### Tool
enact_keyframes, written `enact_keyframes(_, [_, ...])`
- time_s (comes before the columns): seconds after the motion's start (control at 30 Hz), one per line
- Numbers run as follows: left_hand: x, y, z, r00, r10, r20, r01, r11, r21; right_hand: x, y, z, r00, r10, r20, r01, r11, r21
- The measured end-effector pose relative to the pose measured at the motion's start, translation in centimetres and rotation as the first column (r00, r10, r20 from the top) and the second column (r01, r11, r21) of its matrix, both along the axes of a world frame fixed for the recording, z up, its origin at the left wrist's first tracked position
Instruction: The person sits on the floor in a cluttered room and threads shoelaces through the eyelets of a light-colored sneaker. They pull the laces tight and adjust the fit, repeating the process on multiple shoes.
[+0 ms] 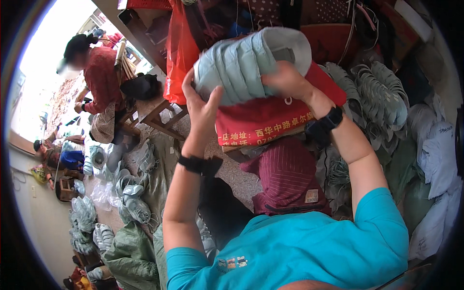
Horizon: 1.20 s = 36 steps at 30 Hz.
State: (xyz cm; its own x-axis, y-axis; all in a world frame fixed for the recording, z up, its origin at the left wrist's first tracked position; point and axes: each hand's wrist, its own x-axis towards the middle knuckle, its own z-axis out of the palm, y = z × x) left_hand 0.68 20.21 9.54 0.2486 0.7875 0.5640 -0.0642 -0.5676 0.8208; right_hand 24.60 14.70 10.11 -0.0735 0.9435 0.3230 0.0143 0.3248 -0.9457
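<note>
A nested stack of pale blue-green shoe uppers (237,70) lies on its side between my hands, above a red cloth bag (263,121) spread over a low surface. My left hand (200,104) grips the left end of the stack, thumb on the near side and fingers at the far end. At the right end, my right hand (292,84) holds the stack near its open, white-lined mouth, its thumb and fingers closed on the edge. Both wrists carry black bands. The far undersides of the uppers are hidden.
More bundles of uppers (379,92) hang or lie at the right, beside white sacks (437,154). A red plastic bag (180,53) hangs at back left. A person in red (104,72) sits beyond a wooden stool (162,113). Green sacks (130,256) and bundles crowd the left floor.
</note>
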Motion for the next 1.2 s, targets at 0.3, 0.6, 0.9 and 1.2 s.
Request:
enact_keyframes(0.3, [-3.3,3.7,-5.7,0.733,0.247,-0.634,-0.192,0.969,0.156,3.1,7.7,-3.9,0.907,-0.176,0.382,0.297,0.911,-0.285])
enact_keyframes(0.6, [-22.9,-5.7,-14.6,0.873,0.186,-0.451,-0.387,0.827,-0.408,8.5,-1.3,-5.0,0.883,-0.428,0.194,0.434,0.901,0.016])
enact_keyframes(0.9, [-38.8,-21.6,-28.2,0.776,0.393,-0.493,-0.629,0.422,-0.653,10.0,-9.2,-4.3,0.848,-0.197,0.492,0.367,0.888,-0.277])
enact_keyframes(1.2, [-31.4,-35.5,-35.4,0.656,0.130,-0.744,-0.684,0.518,-0.513,10.6,-13.7,-5.4,0.910,-0.128,0.395,0.319,0.825,-0.467])
